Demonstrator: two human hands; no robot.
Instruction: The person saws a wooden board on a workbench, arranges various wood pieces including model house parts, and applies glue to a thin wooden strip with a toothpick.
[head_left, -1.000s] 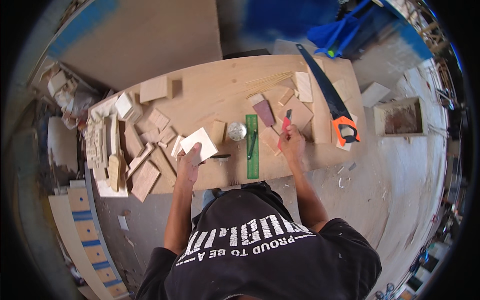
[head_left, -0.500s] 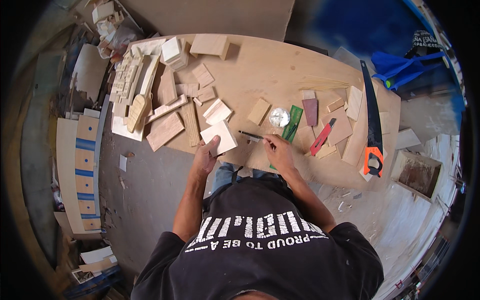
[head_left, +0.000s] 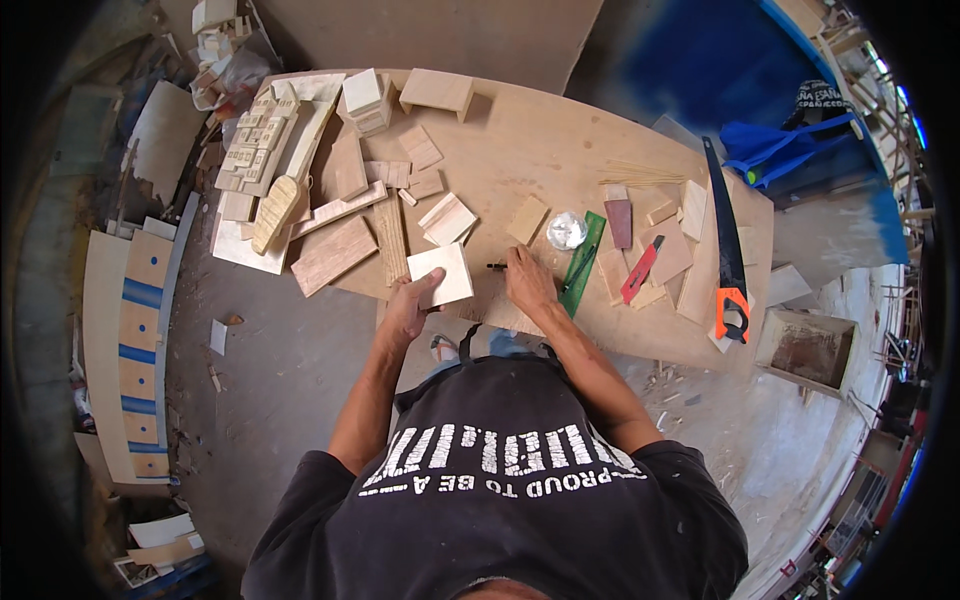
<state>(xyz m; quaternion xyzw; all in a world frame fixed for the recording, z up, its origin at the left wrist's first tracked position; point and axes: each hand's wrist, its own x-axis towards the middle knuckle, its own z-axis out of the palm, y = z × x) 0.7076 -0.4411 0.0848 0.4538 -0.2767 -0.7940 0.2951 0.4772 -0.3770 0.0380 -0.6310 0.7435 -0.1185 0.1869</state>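
My left hand (head_left: 410, 308) grips the edge of a square, pale wooden piece (head_left: 445, 272), thumb on top, at the near edge of the table. Just to its right, my right hand (head_left: 530, 283) is low over the tabletop with its fingers closed. A short dark end of a black pen-like tool (head_left: 495, 266) sticks out left of the fingertips; the rest is hidden by the hand. Beyond that hand lie a small wooden block (head_left: 527, 219) and a round, clear container (head_left: 567, 231). A green flat strip (head_left: 582, 265) lies to its right.
Wood offcuts (head_left: 335, 256) and a carved wooden model (head_left: 262, 150) crowd the left of the table (head_left: 540, 130). On the right are a red utility knife (head_left: 643, 270), thin sticks (head_left: 640, 175) and a handsaw (head_left: 728, 240) with an orange handle. A wooden box (head_left: 805, 343) stands beyond the right edge.
My right hand has shifted left and forward, and less of the black pen-like tool shows. The wooden piece stays in my left hand, turned slightly. The whole view has shifted a little.
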